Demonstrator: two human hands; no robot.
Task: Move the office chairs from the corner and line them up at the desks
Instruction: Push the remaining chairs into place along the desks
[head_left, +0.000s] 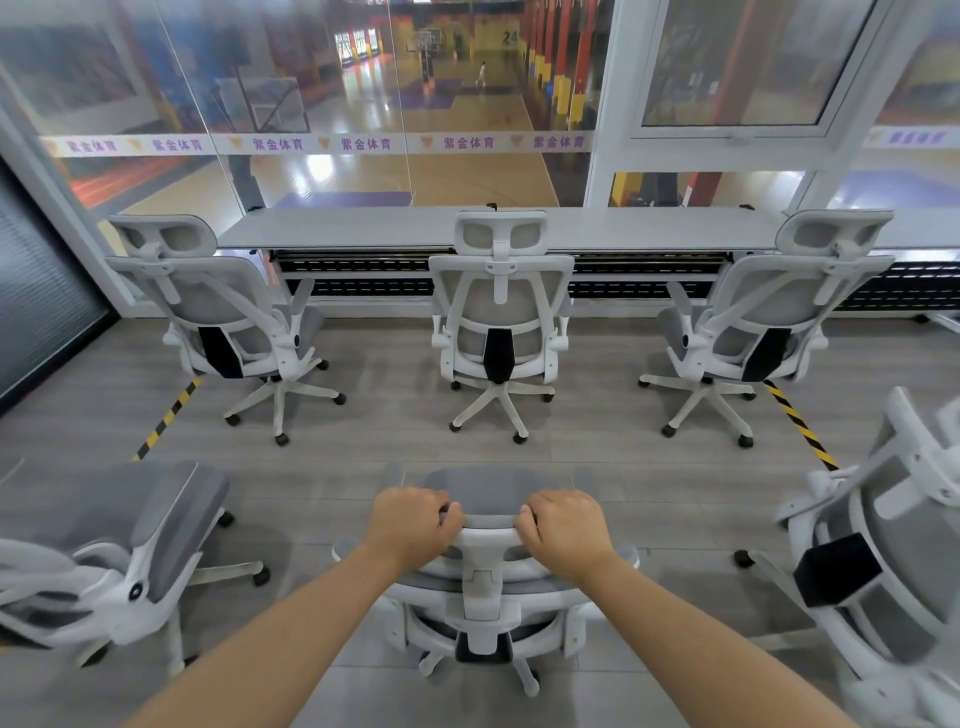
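Note:
A white and grey office chair (485, 587) stands right in front of me with its back toward me. My left hand (413, 522) grips the left end of its headrest (488, 496), and my right hand (563, 530) grips the right end. Three matching chairs stand in a row at the long grey desk (363, 228): a left chair (228, 322), a middle chair (501, 317) and a right chair (758, 322), all facing the desk.
Another chair (130, 545) stands close on my left and one more chair (878, 571) close on my right. Yellow-black floor tape (166, 415) runs at the left, and a second tape strip (800, 426) at the right. A glass wall rises behind the desk.

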